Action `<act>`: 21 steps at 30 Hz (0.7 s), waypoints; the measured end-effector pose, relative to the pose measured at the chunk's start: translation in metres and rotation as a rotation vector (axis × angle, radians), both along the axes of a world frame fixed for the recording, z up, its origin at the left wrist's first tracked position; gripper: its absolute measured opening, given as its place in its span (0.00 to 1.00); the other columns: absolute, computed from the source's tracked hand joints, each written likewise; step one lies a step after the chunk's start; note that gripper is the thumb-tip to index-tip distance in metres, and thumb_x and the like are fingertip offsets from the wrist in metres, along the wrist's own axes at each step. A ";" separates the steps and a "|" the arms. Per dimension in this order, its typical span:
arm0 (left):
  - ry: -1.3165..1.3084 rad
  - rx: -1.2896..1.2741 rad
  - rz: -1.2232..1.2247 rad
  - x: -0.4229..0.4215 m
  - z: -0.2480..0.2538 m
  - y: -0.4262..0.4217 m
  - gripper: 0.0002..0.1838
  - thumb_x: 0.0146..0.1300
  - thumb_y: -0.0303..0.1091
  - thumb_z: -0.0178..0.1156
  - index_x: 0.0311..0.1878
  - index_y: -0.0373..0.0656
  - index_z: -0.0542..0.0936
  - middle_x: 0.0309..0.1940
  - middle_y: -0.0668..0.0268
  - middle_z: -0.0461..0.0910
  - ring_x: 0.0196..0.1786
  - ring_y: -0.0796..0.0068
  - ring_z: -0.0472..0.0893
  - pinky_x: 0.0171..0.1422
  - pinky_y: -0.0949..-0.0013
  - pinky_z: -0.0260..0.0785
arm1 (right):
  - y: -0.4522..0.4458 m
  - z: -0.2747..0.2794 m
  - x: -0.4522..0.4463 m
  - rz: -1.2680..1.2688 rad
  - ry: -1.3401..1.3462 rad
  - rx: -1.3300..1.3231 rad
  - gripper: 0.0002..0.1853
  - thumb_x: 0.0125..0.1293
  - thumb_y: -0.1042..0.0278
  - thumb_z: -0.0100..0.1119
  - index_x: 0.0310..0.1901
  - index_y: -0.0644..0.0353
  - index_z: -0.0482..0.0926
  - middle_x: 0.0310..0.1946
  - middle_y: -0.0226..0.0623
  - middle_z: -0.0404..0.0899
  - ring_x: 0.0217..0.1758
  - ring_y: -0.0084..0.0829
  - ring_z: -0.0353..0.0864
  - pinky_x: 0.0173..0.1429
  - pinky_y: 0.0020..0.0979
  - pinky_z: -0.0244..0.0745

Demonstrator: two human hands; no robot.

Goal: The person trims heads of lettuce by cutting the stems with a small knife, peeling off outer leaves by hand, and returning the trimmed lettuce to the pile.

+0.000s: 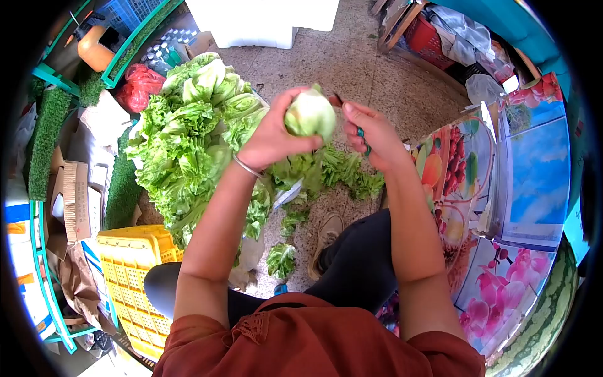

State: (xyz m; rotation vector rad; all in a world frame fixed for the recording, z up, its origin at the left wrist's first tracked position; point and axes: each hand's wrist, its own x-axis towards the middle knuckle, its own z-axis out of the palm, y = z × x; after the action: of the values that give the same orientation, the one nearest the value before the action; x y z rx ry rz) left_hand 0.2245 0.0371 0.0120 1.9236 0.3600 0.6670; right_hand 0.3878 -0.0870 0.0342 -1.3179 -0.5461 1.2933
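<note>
My left hand (273,135) is wrapped round a pale green head of lettuce (311,115), held up in the upper middle of the view. Just right of it, my right hand (372,133) is closed round a small knife (360,132) with a teal handle; its dark tip points toward the lettuce without clearly touching it. A large pile of leafy lettuce (182,144) lies to the left of my left hand. Loose green leaves (345,171) are scattered on the floor below my hands.
A yellow crate (132,254) stands at the lower left, and white boxes (264,22) stand at the top. A red bag (139,87) lies beyond the pile. Printed panels (534,169) line the right side, with a watermelon (553,301) at their edge.
</note>
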 end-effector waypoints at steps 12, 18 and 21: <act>-0.574 -1.400 -0.216 -0.017 0.004 -0.024 0.36 0.53 0.59 0.47 0.59 0.41 0.67 0.55 0.49 0.69 0.51 0.48 0.73 0.51 0.38 0.66 | 0.016 0.013 -0.036 -0.148 -0.356 0.052 0.20 0.56 0.53 0.62 0.40 0.63 0.78 0.28 0.31 0.77 0.24 0.19 0.70 0.27 0.20 0.64; -0.523 -0.990 0.118 -0.030 -0.015 -0.001 0.34 0.53 0.58 0.53 0.54 0.40 0.70 0.47 0.54 0.75 0.47 0.61 0.77 0.55 0.59 0.71 | 0.018 0.004 -0.032 -0.268 -0.334 0.142 0.08 0.54 0.69 0.64 0.34 0.61 0.80 0.25 0.29 0.77 0.24 0.18 0.69 0.28 0.20 0.67; -0.643 -1.019 0.161 -0.049 -0.002 0.028 0.33 0.53 0.60 0.52 0.56 0.46 0.69 0.52 0.56 0.72 0.51 0.60 0.74 0.52 0.60 0.72 | 0.014 -0.002 -0.012 -0.503 -0.456 0.195 0.11 0.54 0.69 0.63 0.40 0.59 0.80 0.29 0.28 0.79 0.23 0.15 0.69 0.24 0.16 0.63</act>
State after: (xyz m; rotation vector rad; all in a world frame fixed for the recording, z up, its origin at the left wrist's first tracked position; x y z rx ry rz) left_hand 0.1756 0.0649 0.0099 0.6725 0.3428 0.9259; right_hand 0.3758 -0.0727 0.0321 -1.4695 -0.5855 0.5151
